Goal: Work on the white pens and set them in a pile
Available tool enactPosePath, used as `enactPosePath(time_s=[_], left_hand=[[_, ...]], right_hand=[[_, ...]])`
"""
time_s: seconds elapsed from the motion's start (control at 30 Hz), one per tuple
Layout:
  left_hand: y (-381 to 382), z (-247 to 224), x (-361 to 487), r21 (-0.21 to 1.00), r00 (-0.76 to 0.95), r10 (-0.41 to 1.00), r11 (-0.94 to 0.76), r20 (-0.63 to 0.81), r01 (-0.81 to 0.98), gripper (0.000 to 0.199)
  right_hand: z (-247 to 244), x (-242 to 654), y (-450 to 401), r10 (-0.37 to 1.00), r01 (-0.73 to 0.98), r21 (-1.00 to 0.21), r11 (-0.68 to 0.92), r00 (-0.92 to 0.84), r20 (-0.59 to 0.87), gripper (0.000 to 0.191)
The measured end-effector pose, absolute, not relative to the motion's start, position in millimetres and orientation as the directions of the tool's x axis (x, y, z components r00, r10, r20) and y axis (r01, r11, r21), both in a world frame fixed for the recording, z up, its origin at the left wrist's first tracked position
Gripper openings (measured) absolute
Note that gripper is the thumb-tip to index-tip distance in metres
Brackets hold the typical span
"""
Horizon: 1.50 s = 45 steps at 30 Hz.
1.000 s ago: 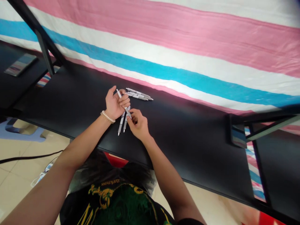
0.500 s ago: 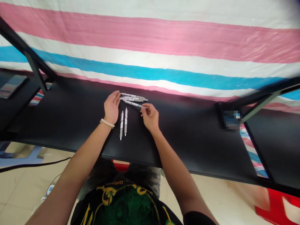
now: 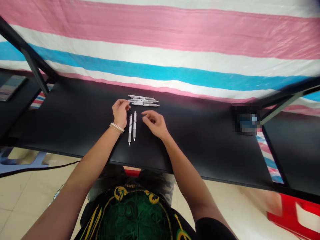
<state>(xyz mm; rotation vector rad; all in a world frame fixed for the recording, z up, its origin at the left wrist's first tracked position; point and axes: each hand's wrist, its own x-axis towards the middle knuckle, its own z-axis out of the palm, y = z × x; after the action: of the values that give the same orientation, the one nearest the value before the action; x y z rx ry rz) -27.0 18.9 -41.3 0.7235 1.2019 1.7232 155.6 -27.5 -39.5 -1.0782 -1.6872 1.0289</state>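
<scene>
Several white and grey click pens (image 3: 143, 101) lie side by side across the black table, near its far edge. Closer to me, a pair of matching pens (image 3: 132, 126) points lengthwise toward my body, the two nearly parallel with a small gap. My left hand (image 3: 121, 111), a beaded bracelet at its wrist, hovers at the left ends of the far pens, fingers curved and apart, holding nothing I can see. To the right of the pair, my right hand (image 3: 155, 122) has its thumb and fingers parted around bare air.
A striped pink, white and blue sheet (image 3: 160, 30) hangs behind the black table (image 3: 205, 140). Black metal braces stand at both sides. A blurred dark object (image 3: 247, 121) sits at the right end. Red stool (image 3: 287, 210) and blue stool (image 3: 25, 158) are below.
My right hand has let go of a pen, which now lies lined up with the far group, and has moved left toward the pair. My left hand has drawn slightly nearer to me.
</scene>
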Motion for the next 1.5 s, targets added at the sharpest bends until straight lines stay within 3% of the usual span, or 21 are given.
enactPosePath(time_s=[0.07,0.17,0.3,0.43,0.5,0.57,0.7,0.8,0.9,1.1,1.3,1.4,1.5], left_hand=[[19.2,-42.7,-27.3,0.940,-0.430,0.903,-0.136,-0.013,-0.314,0.009],[19.4,-43.9,-27.7,0.945,-0.430,0.903,-0.137,-0.004,-0.296,0.011],[18.9,-43.8,-28.5,0.959,-0.380,0.925,-0.123,0.018,-0.256,0.011],[18.3,-45.6,-30.1,0.969,-0.345,0.938,-0.118,0.036,-0.219,0.011],[17.9,-47.6,-31.0,0.967,-0.336,0.940,-0.132,0.054,-0.216,0.010],[16.9,-49.2,-31.7,0.965,-0.323,0.944,-0.146,0.069,-0.219,0.008],[12.1,-49.1,-32.7,0.952,-0.221,0.971,-0.149,0.090,-0.267,0.005],[8.2,-47.8,-33.7,0.925,-0.148,0.987,-0.117,0.067,-0.361,0.022],[5.1,-47.1,-33.9,0.911,-0.140,0.988,-0.112,0.060,-0.397,0.035],[-0.4,-41.3,-31.4,0.898,-0.008,1.000,-0.029,0.028,-0.439,0.038],[-1.4,-36.0,-30.8,0.821,-0.113,0.992,-0.104,0.049,-0.562,0.029],[-2.8,-35.7,-28.2,0.843,-0.126,0.992,-0.065,-0.003,-0.533,0.028],[-4.9,-36.5,-23.2,0.841,-0.129,0.991,-0.048,-0.026,-0.540,0.028]], right_hand=[[-33.8,148.9,-36.6,0.852,0.305,-0.864,0.402,-0.469,0.231,0.023],[-29.4,142.5,-44.6,0.752,0.426,-0.698,0.576,-0.610,0.248,0.012],[-29.4,142.6,-45.2,0.760,0.517,-0.598,0.612,-0.595,0.263,0.015],[-31.4,145.4,-45.4,0.801,0.610,-0.535,0.584,-0.541,0.258,0.003],[-33.1,147.1,-46.0,0.824,0.618,-0.555,0.557,-0.492,0.280,0.010],[-35.2,149.0,-46.4,0.859,0.550,-0.670,0.499,-0.414,0.300,0.011],[-39.6,151.1,-45.5,0.947,0.196,-0.951,0.239,-0.266,0.183,0.019],[-42.1,150.5,-42.4,0.955,0.003,-0.993,0.117,-0.275,0.112,0.032],[-43.4,149.7,-38.0,0.956,-0.053,-0.992,0.118,-0.264,0.128,0.038],[-44.2,146.9,-33.8,0.946,-0.038,-0.984,0.171,-0.271,0.175,0.044],[-39.8,145.8,-35.5,0.977,0.121,-0.982,0.144,-0.174,0.122,0.046],[-38.8,147.4,-37.0,0.971,0.267,-0.934,0.237,-0.108,0.215,0.053],[-40.9,148.9,-37.3,0.931,0.372,-0.861,0.348,-0.031,0.363,0.046]])
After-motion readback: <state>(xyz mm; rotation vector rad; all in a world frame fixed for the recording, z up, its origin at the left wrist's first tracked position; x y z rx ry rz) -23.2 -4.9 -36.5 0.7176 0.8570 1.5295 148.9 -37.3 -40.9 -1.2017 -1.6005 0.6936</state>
